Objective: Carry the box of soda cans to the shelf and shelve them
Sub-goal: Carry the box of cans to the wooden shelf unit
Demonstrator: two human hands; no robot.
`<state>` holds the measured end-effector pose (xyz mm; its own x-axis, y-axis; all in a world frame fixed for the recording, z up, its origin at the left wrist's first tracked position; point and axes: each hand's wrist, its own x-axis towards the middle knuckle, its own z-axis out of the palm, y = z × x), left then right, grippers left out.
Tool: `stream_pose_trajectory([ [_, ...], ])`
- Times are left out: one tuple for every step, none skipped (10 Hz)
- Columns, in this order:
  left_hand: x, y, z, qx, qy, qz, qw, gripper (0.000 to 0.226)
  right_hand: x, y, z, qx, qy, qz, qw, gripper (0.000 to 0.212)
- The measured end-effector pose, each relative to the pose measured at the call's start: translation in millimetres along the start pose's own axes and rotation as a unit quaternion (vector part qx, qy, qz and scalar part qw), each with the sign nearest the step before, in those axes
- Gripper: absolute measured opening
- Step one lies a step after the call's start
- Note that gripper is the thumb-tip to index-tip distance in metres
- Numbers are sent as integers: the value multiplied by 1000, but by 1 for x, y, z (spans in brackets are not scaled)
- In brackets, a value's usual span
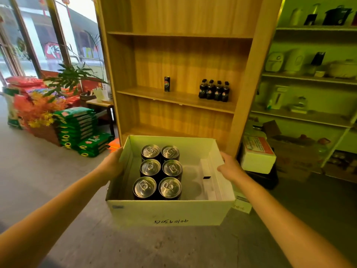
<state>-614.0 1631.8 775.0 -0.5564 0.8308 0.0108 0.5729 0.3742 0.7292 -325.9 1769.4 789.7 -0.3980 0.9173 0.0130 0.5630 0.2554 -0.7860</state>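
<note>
I hold an open white cardboard box (170, 211) in front of me, above the floor. My left hand (113, 164) grips its left wall and my right hand (230, 167) grips its right wall. Inside, several black soda cans (161, 172) with silver tops stand in two rows at the left; the box's right half holds only a white insert. Straight ahead stands a wooden shelf unit (177, 97). On its middle shelf one black can (167, 84) stands alone, with several small dark soda bottles (214, 90) to its right.
Green sacks (79, 126), orange flowers and a potted plant (71, 76) crowd the floor at the left by the windows. A white foam box (257, 155) on a dark crate sits right of the shelf unit. Green-lit shelves (309, 78) with appliances fill the right.
</note>
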Motion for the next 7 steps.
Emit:
stream_pose_trajectory([
  [36,-9,-10,12,3,-26,1000,55,52,-10,21,6,-6,0,1000,48],
  [100,-17,-23,5,14,-46,999,63,130,-20,55,3,-14,-2,1000,44],
  [147,-31,-24,10,14,-66,998,68,189,-27,80,10,-16,-7,1000,41],
  [232,-43,-34,14,45,-93,995,71,275,-44,111,-1,-20,-12,1000,40],
  [281,-51,-42,20,55,-102,993,70,332,-58,131,-2,-22,-19,1000,41],
  [347,-63,-59,19,56,-108,992,67,396,-78,157,-8,-30,-19,999,44],
  [392,-75,-68,18,55,-110,992,67,436,-88,175,-19,-37,-21,999,47],
])
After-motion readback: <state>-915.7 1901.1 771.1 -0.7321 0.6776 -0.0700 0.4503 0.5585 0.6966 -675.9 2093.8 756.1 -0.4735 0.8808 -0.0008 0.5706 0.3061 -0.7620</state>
